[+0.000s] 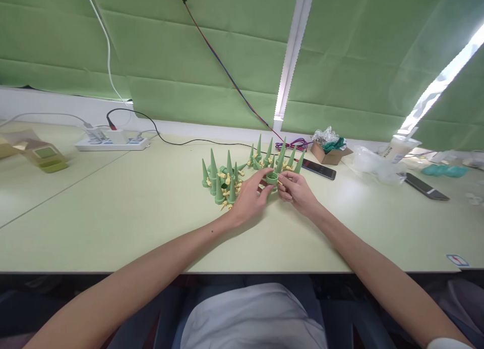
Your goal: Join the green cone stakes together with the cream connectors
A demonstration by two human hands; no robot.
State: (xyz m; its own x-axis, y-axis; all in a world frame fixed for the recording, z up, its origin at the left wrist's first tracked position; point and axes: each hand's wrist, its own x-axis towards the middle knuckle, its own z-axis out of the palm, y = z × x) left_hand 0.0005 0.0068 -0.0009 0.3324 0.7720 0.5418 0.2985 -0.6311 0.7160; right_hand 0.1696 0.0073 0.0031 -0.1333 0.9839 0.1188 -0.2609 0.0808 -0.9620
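Observation:
My left hand (254, 195) grips a green plastic piece with a round open end (271, 177) between thumb and fingers, just above the table. Close against it, my right hand (297, 190) is closed in a pinch on a small yellow piece (280, 182), mostly hidden by the fingertips. To the left stand several green cone spikes (214, 170), with small yellow pieces (228, 178) among them. Behind my hands is another group of upright green spikes (268, 152), also with yellow bits around their bases.
A phone (318, 169) lies behind my right hand, near a small cardboard box (330, 153). Further right are a plastic cup (401, 148), clear plastic bags and a dark device (426, 186). At the left are a power strip (113, 143) and an opened carton (41, 152).

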